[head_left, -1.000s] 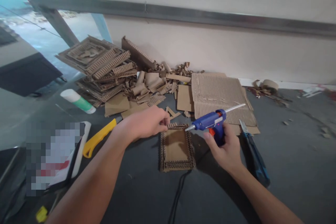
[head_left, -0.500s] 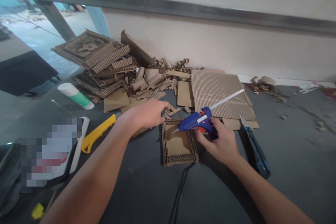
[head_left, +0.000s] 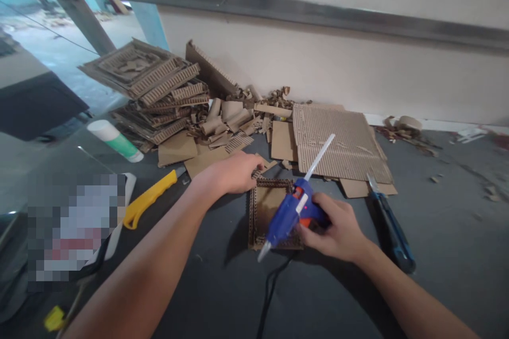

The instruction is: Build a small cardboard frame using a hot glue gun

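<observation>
A small square cardboard frame [head_left: 265, 206] with corrugated edging lies on the dark floor. My left hand [head_left: 234, 172] rests at its far left corner, fingers curled and pinching a small corrugated strip [head_left: 256, 174]. My right hand [head_left: 338, 228] grips a blue hot glue gun [head_left: 287, 216] with an orange trigger. Its nozzle points down and left, past the frame's near edge, and a white glue stick sticks out of its back. The gun's black cord [head_left: 267, 296] runs toward me.
A stack of cardboard frames [head_left: 153, 98] and loose cardboard scraps [head_left: 234, 122] lie by the wall. A corrugated sheet [head_left: 342, 140] is at right, a blue-handled cutter [head_left: 392, 230] beside it. A yellow cutter [head_left: 149, 201] and a green-and-white glue bottle [head_left: 115, 140] lie left.
My right hand has swung the glue gun round so its nozzle went from the frame's far edge to its near edge. My left hand stayed at the far left corner.
</observation>
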A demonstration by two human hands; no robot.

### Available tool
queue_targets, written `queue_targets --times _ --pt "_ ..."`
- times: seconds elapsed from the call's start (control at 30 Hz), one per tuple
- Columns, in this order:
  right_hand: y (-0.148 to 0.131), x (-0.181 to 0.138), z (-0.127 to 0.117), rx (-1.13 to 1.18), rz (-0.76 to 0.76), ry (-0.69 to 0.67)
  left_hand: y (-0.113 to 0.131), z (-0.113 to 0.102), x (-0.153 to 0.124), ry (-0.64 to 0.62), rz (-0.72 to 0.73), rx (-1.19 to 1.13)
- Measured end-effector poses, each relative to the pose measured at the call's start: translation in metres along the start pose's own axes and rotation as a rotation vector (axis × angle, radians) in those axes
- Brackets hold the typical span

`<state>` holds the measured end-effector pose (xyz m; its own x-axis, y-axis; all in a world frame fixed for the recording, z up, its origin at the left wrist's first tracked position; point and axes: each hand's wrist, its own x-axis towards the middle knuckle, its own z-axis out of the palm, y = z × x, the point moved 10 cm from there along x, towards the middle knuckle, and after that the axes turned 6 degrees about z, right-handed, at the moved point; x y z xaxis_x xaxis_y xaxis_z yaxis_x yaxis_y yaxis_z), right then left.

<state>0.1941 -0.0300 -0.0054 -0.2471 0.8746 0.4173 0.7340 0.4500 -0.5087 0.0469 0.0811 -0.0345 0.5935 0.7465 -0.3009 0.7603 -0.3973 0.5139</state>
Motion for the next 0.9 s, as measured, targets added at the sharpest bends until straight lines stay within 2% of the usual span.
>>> queue_targets --times 0.07,0.1,0.27,0.33,0.37,0.43,0.53,0.63,0.8,0.9 --pt "-0.005 -0.002 -0.004 0.126 -0.016 -0.043 -0.001 0.001 0.002 0.010 0.009 0.049" --pt "-0.002 -0.003 -0.006 0.204 0.025 -0.070 -0.002 0.001 0.003 0.016 0.014 0.072" --pt "0.034 -0.002 -0.005 0.693 0.372 -0.160 -0.004 0.002 0.004 -0.014 0.012 0.109" --pt "0.043 -0.003 0.006 0.961 0.511 -0.285 -0.005 0.001 0.003 -0.025 -0.007 0.100" --pt "0.048 -0.002 0.007 1.023 0.555 -0.293 -0.004 0.001 0.002 -0.026 -0.012 0.092" --pt "0.061 0.003 -0.001 1.066 0.600 -0.194 -0.002 0.001 0.001 -0.041 -0.013 0.065" --pt "0.082 0.005 -0.019 0.959 0.606 0.086 0.005 0.012 -0.001 -0.144 0.011 0.005" --pt "0.083 -0.001 -0.036 0.663 0.534 0.269 0.011 0.019 -0.002 -0.207 0.041 -0.009" --pt "0.024 -0.005 -0.056 0.120 0.114 0.340 0.011 0.018 -0.002 -0.219 0.045 0.003" --pt "-0.001 -0.006 -0.060 -0.092 -0.023 0.387 0.012 0.020 -0.002 -0.263 0.057 0.038"
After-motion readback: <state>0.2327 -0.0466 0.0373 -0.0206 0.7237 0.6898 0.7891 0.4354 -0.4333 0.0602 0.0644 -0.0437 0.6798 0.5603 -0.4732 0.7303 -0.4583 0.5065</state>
